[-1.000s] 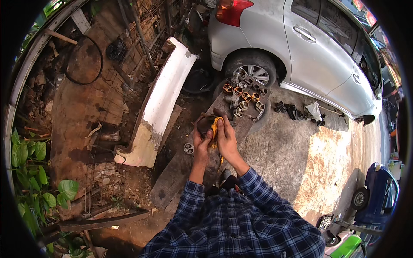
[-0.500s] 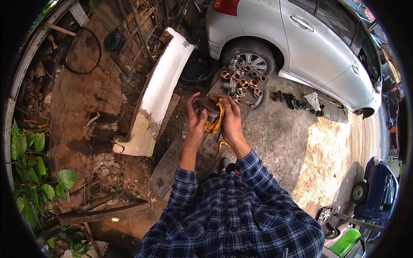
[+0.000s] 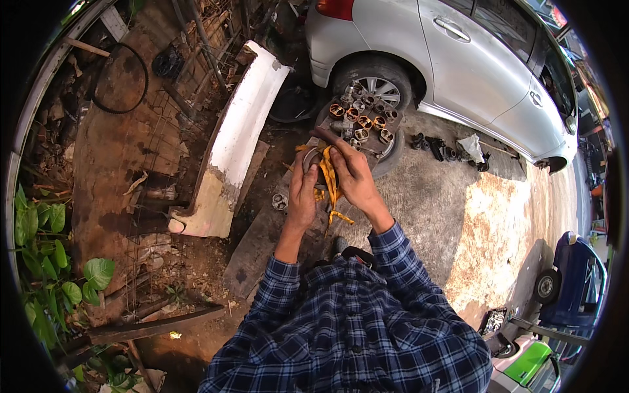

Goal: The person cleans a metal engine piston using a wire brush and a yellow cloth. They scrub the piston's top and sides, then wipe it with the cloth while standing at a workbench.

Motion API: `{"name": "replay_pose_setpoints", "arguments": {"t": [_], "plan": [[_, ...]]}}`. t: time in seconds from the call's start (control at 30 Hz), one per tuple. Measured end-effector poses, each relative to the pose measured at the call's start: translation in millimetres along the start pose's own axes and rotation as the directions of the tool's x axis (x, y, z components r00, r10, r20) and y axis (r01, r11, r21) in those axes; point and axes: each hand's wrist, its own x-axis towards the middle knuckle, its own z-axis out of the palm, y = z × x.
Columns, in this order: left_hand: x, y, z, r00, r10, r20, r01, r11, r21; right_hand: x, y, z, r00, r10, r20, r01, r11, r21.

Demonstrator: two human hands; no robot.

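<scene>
My left hand (image 3: 303, 200) is closed round a dark, round engine piston (image 3: 312, 159), held up in front of my chest. With its fingers over the far side of the piston, my right hand (image 3: 359, 180) presses a yellow cloth (image 3: 329, 171) against it. The cloth's loose end hangs below my right hand. My fingers hide much of the piston. Beyond my hands, several metal pistons (image 3: 360, 136), some with orange-tinted inner sides, stand grouped on a board by the car's wheel. Another piston (image 3: 280, 201) lies by itself to the left of my left wrist.
A silver car (image 3: 475, 72) stands at the far right, its rear wheel (image 3: 379, 92) behind the pistons. To the left lies a long, chipped white body panel (image 3: 252, 108). Dark parts (image 3: 436, 147) sit on the ground beside the car. Green plants (image 3: 56, 255) grow at the left edge.
The piston has tilted between my hands, so its flat face shows less. My right fingers have moved across its far side, and the cloth now hangs differently. The view has shifted slightly.
</scene>
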Motion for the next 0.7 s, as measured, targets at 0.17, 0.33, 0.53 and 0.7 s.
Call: {"name": "replay_pose_setpoints", "arguments": {"t": [0.17,0.33,0.53,0.7], "plan": [[-2.6,13.1,-15.7,0.974,-0.155,0.163,0.159,0.987,-0.016,16.0,8.1,-12.8,0.968,0.023,0.250,-0.067,0.984,0.167],[0.9,20.9,-19.3,0.990,-0.094,0.105,0.104,0.991,-0.088,2.6,4.4,9.4,0.989,0.124,0.079,-0.131,0.988,0.083],[5.2,-2.6,-8.3,0.969,0.108,-0.224,-0.129,0.988,-0.085,-47.5,-4.5,32.5,0.986,0.014,-0.165,-0.036,0.991,-0.129],[-4.2,5.0,-33.8,0.972,-0.078,-0.222,0.046,0.988,-0.146,-61.6,-12.0,16.8,0.953,0.011,-0.303,-0.040,0.995,-0.090]]}}
